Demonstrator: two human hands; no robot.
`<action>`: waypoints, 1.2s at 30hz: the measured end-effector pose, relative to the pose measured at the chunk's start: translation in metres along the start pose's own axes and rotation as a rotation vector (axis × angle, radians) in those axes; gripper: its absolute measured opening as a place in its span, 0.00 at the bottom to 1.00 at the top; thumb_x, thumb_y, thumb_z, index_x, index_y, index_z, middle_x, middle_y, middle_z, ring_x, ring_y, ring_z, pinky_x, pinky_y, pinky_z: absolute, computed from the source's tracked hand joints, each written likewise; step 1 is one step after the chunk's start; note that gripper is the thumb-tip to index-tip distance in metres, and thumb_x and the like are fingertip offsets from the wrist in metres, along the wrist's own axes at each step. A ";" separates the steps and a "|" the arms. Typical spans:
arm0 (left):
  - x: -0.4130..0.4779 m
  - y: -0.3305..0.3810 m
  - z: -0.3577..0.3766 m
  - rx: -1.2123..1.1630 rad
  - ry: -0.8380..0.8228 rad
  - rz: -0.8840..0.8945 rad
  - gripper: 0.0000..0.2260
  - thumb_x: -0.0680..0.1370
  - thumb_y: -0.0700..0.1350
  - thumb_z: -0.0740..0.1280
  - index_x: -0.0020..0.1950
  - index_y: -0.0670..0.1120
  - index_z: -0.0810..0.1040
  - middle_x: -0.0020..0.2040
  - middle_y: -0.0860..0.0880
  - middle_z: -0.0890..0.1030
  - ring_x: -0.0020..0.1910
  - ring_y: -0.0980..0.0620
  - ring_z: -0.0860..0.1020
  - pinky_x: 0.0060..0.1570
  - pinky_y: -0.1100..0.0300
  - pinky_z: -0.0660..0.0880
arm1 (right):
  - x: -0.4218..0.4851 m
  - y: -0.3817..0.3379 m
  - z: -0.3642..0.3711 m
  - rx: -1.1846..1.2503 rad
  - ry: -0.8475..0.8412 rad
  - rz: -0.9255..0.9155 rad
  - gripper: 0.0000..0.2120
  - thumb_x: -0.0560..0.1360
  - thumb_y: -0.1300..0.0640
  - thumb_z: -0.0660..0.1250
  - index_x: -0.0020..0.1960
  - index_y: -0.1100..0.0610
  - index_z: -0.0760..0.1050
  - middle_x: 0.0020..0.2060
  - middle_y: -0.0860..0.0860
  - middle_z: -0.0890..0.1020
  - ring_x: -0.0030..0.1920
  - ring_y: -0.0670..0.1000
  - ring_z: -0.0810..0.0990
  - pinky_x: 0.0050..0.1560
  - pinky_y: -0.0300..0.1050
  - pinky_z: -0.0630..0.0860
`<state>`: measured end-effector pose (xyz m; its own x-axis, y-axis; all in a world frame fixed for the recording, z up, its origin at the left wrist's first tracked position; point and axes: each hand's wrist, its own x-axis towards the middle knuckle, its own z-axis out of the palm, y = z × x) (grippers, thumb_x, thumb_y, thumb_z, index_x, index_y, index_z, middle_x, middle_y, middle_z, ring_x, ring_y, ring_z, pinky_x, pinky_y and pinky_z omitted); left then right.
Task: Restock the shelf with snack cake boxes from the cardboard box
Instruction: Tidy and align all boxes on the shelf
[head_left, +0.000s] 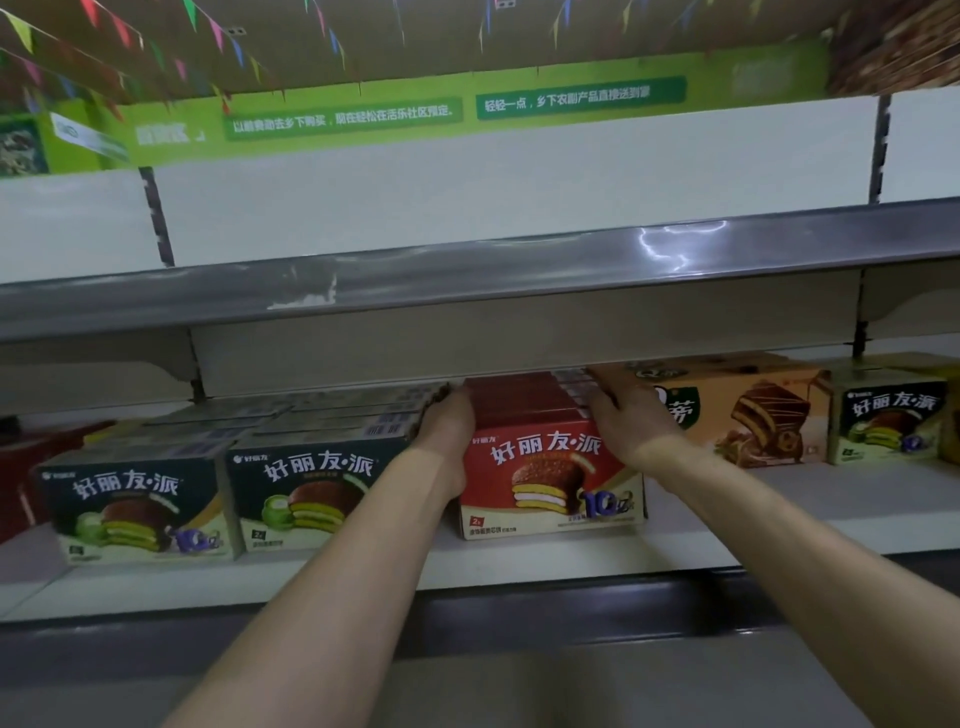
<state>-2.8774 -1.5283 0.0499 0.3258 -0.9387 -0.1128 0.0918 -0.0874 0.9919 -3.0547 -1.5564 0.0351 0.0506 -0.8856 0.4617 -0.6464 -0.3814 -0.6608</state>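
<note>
Both arms reach into the lower shelf (779, 525), where the left hand (445, 423) and the right hand (631, 421) clasp the red snack cake box (550, 478) from either side, fingers curled over its top edges and running back out of sight under the upper shelf (467, 280). Just outside the left fingers stands a dark green box (311, 493), with another green box (135, 512) beyond it. Just outside the right fingers sits an orange cake box (753, 410), touching the back of that hand, and a small green box (888, 415) stands past it.
</note>
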 end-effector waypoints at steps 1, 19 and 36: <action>0.001 0.001 0.001 0.012 0.009 0.000 0.20 0.80 0.57 0.58 0.58 0.44 0.79 0.48 0.41 0.84 0.44 0.43 0.83 0.54 0.43 0.78 | 0.001 0.001 0.000 -0.013 0.004 0.007 0.21 0.83 0.48 0.50 0.69 0.57 0.69 0.67 0.60 0.72 0.68 0.59 0.67 0.64 0.56 0.71; -0.002 -0.002 0.001 0.250 -0.022 0.177 0.12 0.82 0.51 0.58 0.54 0.44 0.76 0.41 0.43 0.83 0.35 0.46 0.81 0.40 0.56 0.77 | -0.004 -0.006 -0.005 -0.080 -0.040 0.038 0.19 0.81 0.47 0.52 0.63 0.55 0.73 0.64 0.59 0.72 0.57 0.59 0.76 0.58 0.55 0.75; -0.035 0.016 -0.012 1.226 0.071 0.768 0.19 0.83 0.52 0.52 0.59 0.42 0.78 0.59 0.41 0.78 0.58 0.41 0.75 0.57 0.51 0.73 | -0.018 -0.042 -0.015 -0.472 -0.001 -0.199 0.20 0.82 0.46 0.48 0.59 0.54 0.75 0.57 0.58 0.78 0.57 0.59 0.74 0.56 0.50 0.70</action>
<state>-2.8762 -1.4929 0.0694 -0.0287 -0.8691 0.4938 -0.9602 0.1612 0.2279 -3.0395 -1.5209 0.0633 0.2082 -0.8086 0.5503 -0.8978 -0.3812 -0.2205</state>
